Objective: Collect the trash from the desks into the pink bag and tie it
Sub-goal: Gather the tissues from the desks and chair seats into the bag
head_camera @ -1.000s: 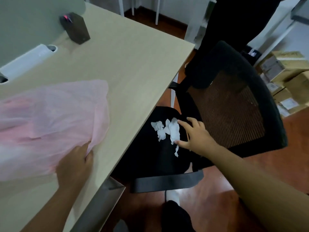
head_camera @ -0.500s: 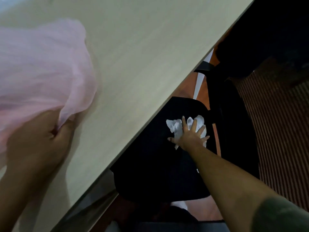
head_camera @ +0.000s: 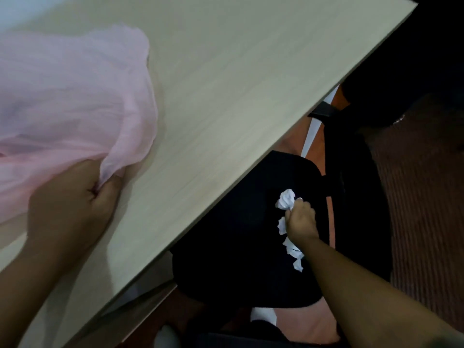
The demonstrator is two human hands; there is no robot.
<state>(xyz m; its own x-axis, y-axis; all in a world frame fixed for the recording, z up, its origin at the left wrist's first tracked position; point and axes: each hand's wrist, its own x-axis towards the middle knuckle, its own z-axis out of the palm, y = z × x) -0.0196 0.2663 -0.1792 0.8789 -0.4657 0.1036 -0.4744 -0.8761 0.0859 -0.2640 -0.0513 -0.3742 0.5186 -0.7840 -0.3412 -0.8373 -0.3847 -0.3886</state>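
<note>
Trash is being gathered from the seat [head_camera: 226, 234] at right. Crumpled paper [head_camera: 286, 202] is clenched in the right hand [head_camera: 301, 222], with loose scraps seen by the wrist. The bag [head_camera: 62, 96], on the desk [head_camera: 251, 84] at left, is pinched by the left hand [head_camera: 75, 197]. Next, the paper must be carried to its mouth.

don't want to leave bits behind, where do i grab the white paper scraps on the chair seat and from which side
Come from above and pinch the paper scraps at the middle of their trail: they seem to lie thin and strung out on the black chair seat, and the desk edge overhangs the left. The right hand grips a crumpled wad, so gather them toward it.
</note>
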